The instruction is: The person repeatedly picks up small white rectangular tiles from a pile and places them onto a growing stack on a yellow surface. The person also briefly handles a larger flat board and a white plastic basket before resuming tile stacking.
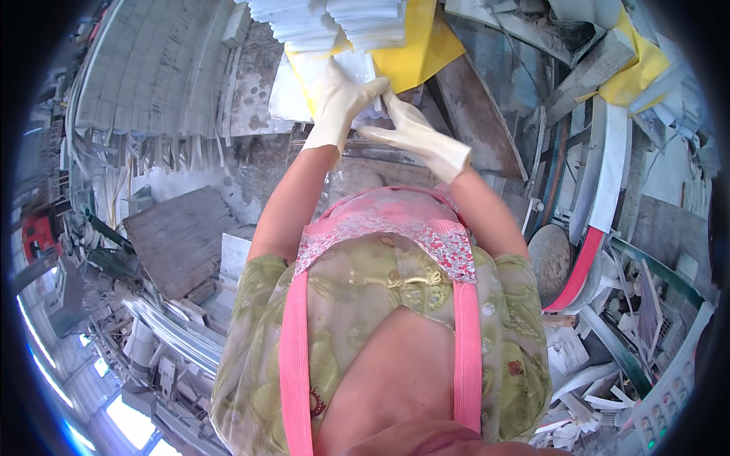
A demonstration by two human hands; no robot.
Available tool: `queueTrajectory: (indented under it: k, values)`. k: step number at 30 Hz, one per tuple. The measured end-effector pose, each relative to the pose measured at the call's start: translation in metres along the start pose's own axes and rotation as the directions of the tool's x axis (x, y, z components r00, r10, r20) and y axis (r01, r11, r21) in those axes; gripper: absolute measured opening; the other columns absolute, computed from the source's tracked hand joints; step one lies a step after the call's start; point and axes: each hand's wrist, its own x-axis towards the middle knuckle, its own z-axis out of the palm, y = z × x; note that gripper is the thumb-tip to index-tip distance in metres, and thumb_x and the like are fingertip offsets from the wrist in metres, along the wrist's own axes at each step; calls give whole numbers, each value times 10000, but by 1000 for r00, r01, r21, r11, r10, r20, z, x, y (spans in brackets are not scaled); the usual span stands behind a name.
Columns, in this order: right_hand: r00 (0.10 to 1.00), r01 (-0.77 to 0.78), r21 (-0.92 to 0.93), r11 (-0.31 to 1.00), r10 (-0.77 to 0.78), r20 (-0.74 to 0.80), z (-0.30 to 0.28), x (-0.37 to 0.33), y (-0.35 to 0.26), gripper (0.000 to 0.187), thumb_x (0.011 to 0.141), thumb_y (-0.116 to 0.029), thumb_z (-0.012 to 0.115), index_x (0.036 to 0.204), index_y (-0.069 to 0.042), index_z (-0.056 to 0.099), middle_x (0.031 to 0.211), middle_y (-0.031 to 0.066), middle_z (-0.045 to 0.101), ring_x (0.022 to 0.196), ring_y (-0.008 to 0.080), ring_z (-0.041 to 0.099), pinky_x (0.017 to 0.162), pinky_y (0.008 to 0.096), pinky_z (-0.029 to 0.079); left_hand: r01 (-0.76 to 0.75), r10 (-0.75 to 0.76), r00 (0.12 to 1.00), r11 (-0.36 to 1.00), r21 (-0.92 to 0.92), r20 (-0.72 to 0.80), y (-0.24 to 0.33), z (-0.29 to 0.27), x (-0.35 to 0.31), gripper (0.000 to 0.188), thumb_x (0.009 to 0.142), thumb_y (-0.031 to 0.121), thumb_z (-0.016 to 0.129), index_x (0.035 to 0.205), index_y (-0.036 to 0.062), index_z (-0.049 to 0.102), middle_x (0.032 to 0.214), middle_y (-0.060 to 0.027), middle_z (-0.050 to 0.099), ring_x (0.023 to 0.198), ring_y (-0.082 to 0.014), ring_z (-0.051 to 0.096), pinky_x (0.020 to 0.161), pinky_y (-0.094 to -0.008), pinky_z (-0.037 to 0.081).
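Observation:
Both my hands wear cream rubber gloves and are at the far side, over a low stack of white flat pieces (287, 95). My left hand (334, 93) lies over the white pieces, its thumb stretched out to the right and its other fingers pointing away from me. Close by on the right, my right hand (417, 135) has its fingers and thumb apart, with the fingertips near my left thumb. No held object shows in either hand. Just beyond them, taller stacks of thin white strips (365, 24) rest by a yellow sheet (417, 55).
Long rows of stacked pale strips (144, 76) fill the left. A brown board (483, 114) leans at the right of my hands. Farther right are a rounded stone-like disc (549, 262), a red-and-white curved strip (601, 205) and another yellow sheet (639, 68). Broken scraps (593, 410) lie lower right.

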Motion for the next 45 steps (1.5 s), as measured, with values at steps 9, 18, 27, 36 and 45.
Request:
queueTrajectory:
  k: [9,18,27,36,45]
  values:
    - [871,267,-571,777,-447,-202,-20,59,39,260,727,-18,614,975,11,691,1163,131,642,1200,349,520,1057,405,403,148,-145,989,982,-117,36,25,-7,-9,1059,657,428,855,1457,-79,379,1263,-284,621,1149,-347,639,919,-401,551]
    - [881,333,-57,941,-332,-337,-16,74,45,468,749,5,549,1186,-72,699,1401,152,587,1188,371,577,1033,425,437,215,-209,976,970,-113,65,42,-13,-15,1106,664,400,859,1461,-141,316,1301,-308,585,1163,-373,628,926,-417,551]
    - [939,227,-334,915,-296,-173,-30,52,52,564,777,-17,532,1326,-89,640,1295,130,599,1228,364,497,1090,421,400,119,-119,993,992,-34,20,28,-10,-8,1042,701,408,864,1466,-82,353,1351,-272,562,1240,-364,579,1028,-418,486]
    - [964,260,-600,757,-172,201,-48,54,46,1186,587,-443,903,1577,-139,326,1471,216,454,1371,420,394,1156,501,323,242,-209,959,955,-171,189,58,-29,-29,832,846,472,736,1423,-36,419,1320,-230,588,1224,-307,589,1028,-393,450]
    - [962,272,-517,812,-247,119,-31,63,43,1253,564,-491,915,1567,-51,307,1433,214,527,1311,391,468,1131,407,342,231,-180,959,944,-234,221,62,-36,-32,792,895,483,667,1426,-48,417,1292,-238,590,1193,-317,580,1023,-365,430]
